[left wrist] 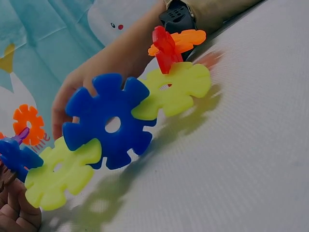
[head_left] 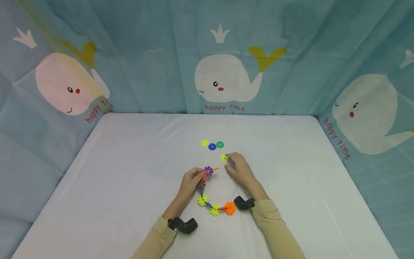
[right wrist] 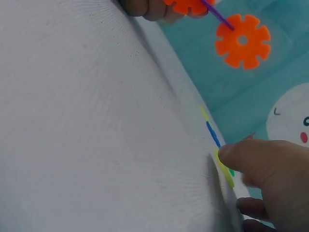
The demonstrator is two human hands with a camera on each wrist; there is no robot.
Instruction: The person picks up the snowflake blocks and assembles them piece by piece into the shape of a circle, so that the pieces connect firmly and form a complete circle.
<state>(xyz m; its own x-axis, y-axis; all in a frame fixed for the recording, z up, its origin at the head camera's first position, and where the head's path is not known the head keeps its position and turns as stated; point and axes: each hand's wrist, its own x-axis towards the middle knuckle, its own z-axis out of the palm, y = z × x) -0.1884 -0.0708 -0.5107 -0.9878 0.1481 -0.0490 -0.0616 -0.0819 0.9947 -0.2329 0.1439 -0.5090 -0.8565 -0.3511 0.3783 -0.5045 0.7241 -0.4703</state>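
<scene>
My left hand (head_left: 191, 181) grips a curved chain of slotted snowflake discs near its upper end. A purple disc (head_left: 208, 171) and an orange disc (head_left: 215, 169) stick out past its fingertips. Below them hang a brown disc, a yellow disc (head_left: 202, 200), a blue disc (left wrist: 112, 123), another yellow disc (head_left: 215, 210), a red disc (left wrist: 165, 48) and an end orange disc (head_left: 230, 208). My right hand (head_left: 240, 169) reaches a loose yellow disc (head_left: 224, 158) on the table; a fingertip touches it, while the thumb looks apart from it.
Beyond the hands, a yellow disc (head_left: 205, 142), a blue disc (head_left: 212, 146) and a green disc (head_left: 220, 144) lie close together on the white table (head_left: 129, 162). Blue curtains printed with whales (head_left: 223, 77) border the table at the back and sides. Each wrist wears a black device (head_left: 184, 226).
</scene>
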